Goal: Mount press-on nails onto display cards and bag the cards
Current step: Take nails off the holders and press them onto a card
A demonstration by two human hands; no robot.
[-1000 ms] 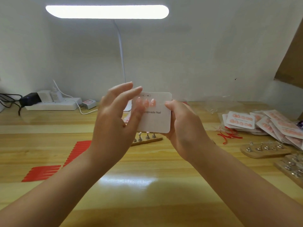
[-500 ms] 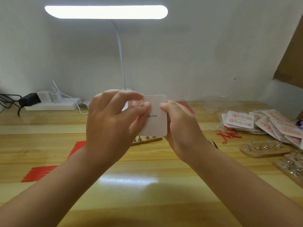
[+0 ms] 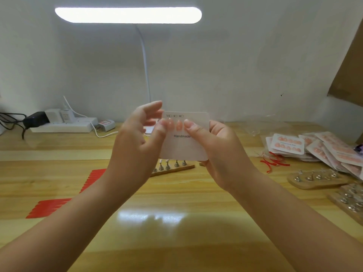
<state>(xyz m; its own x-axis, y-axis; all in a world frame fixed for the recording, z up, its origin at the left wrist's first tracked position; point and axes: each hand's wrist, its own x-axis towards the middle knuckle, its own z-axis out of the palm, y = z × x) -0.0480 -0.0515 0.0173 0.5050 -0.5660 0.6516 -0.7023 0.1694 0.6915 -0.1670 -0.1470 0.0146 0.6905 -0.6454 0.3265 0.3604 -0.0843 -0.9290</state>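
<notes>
Step in hand, I'd say: mounting nails on the display card [image 3: 185,146], held up above the table [image 3: 176,242], in front of the lamp [image 3: 128,15].

Right hand [image 3: 220,152] grips card's right edge, thumb on its face. Left hand [image 3: 135,142] at card's left edge, fingertip pressing a pink nail [image 3: 170,124] in top row; other fingers loose.

Next: probably more nails, w/ even spacing. Bagged cards [image 3: 287,143] lie right of card.
</notes>
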